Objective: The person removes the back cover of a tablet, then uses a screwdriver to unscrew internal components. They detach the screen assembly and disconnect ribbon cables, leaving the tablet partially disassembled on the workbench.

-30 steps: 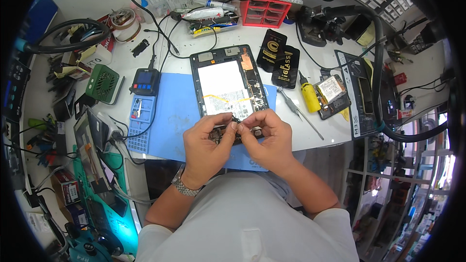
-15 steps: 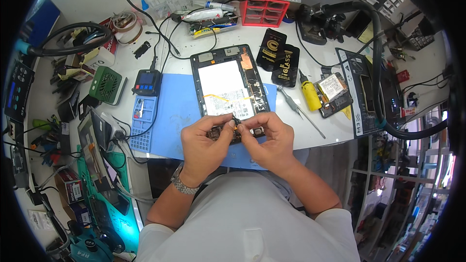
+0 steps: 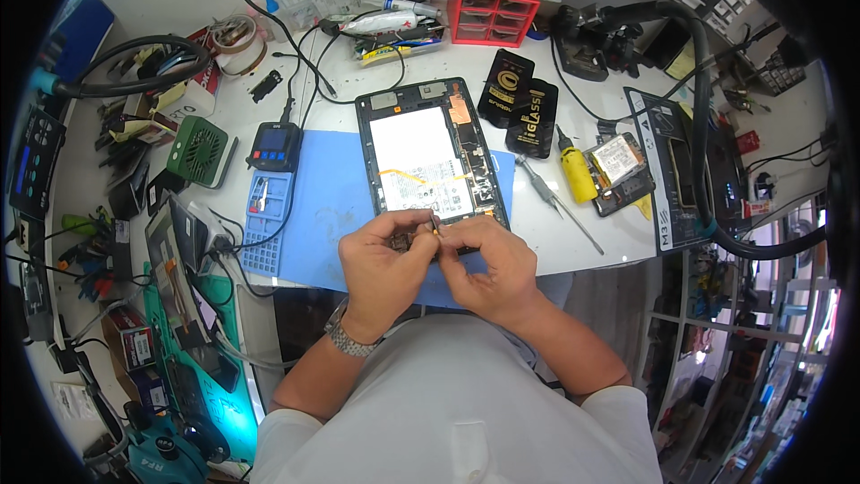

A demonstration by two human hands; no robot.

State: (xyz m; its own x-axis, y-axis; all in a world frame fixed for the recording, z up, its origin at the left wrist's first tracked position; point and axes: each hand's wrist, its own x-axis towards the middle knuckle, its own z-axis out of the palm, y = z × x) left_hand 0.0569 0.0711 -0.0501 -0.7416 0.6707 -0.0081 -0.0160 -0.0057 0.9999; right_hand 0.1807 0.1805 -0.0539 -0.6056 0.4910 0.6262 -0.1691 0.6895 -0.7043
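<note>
An opened tablet (image 3: 461, 148) lies on the blue mat (image 3: 331, 206), its white battery (image 3: 412, 136) and circuit board exposed. An orange ribbon cable runs across the battery. Over the tablet's near end, my left hand (image 3: 381, 260) and my right hand (image 3: 493, 264) meet, thumbs and forefingers pinched together. Between the fingertips shows a small dark part (image 3: 435, 225) with a bit of orange-yellow on it; its kind is too small to tell. Both hands hide most of the tablet's lower edge.
To the right lie a screwdriver-like tool (image 3: 542, 184), a yellow bottle (image 3: 576, 175), an opened phone (image 3: 618, 166) and two black packets (image 3: 530, 116). Left of the mat are a power meter with a screen (image 3: 274, 145) and a green fan (image 3: 202, 154). A red drawer box (image 3: 493, 18) stands behind.
My hands have drawn closer together at the tablet's near end, and the fingertips now cover more of the small part. The view has shifted slightly.
</note>
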